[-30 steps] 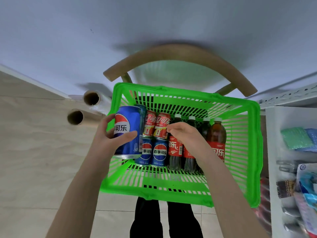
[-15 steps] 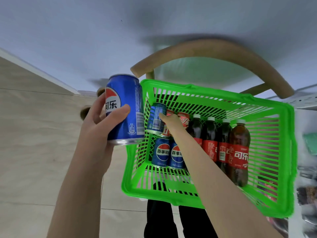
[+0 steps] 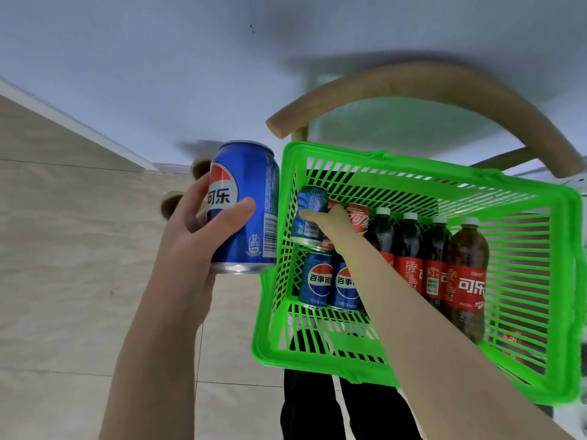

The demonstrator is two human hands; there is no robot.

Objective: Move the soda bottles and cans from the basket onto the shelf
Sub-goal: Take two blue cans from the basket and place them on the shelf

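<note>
A green plastic basket (image 3: 540, 281) sits on a wooden chair at the centre right. My left hand (image 3: 193, 236) grips a blue cola can (image 3: 251, 204) upright, outside the basket to its left. Inside the basket, my right hand (image 3: 333, 227) grips a second blue can (image 3: 309, 217) near the left wall, lifted off the floor. Below it stand two blue cans (image 3: 330, 284). A red can (image 3: 359, 217) shows just behind my right hand. Several dark cola bottles with red labels (image 3: 467, 281) stand in a row to the right.
The chair's curved wooden backrest (image 3: 413, 87) arcs behind the basket. Two cardboard tube ends (image 3: 171, 204) lie on the pale tiled floor behind my left hand. A white shelf edge (image 3: 583, 182) peeks in at the far right. My dark trouser legs (image 3: 317, 408) show below the basket.
My left hand lifted the blue can out of the basket, up and to the left. My right hand moved from the bottles to the left wall and gripped a second blue can. The view panned left.
</note>
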